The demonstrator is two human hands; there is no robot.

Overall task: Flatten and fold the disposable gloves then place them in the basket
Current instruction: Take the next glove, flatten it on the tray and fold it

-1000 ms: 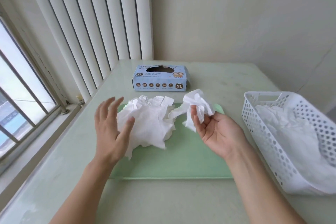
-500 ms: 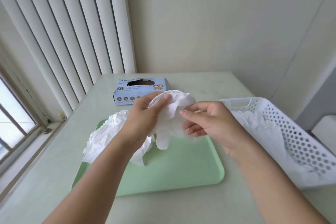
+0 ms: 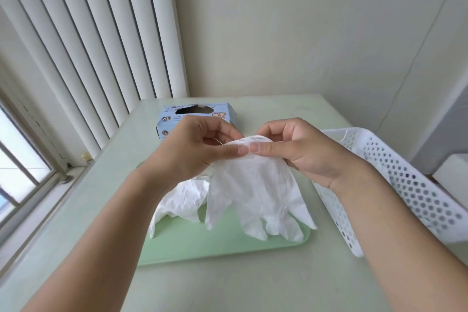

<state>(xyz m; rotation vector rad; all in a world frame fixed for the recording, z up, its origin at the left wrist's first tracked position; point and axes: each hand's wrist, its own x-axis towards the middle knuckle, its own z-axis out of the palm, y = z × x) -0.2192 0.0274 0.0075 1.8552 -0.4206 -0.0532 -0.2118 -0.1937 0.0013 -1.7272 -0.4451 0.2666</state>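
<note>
Since half a second ago the glove [image 3: 255,190] has opened out and hangs full length, fingers down, over the green tray [image 3: 222,243] at frame centre. Its long axis runs vertically below both grips: left hand [image 3: 202,149] and right hand [image 3: 296,149] pinch the cuff, thumbs nearly touching. More gloves [image 3: 182,197] lie left; the basket [image 3: 405,185] sits right, nearer the right hand.

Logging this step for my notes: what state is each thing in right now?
White disposable glove: hanging open, fingers down, cuff pinched by both hands.
Left hand: pinching the cuff.
Right hand: pinching the cuff.
Crumpled white glove pile: lying on green tray.
Blue glove box: top opened.
White perforated basket: upright; contents hidden.
</note>
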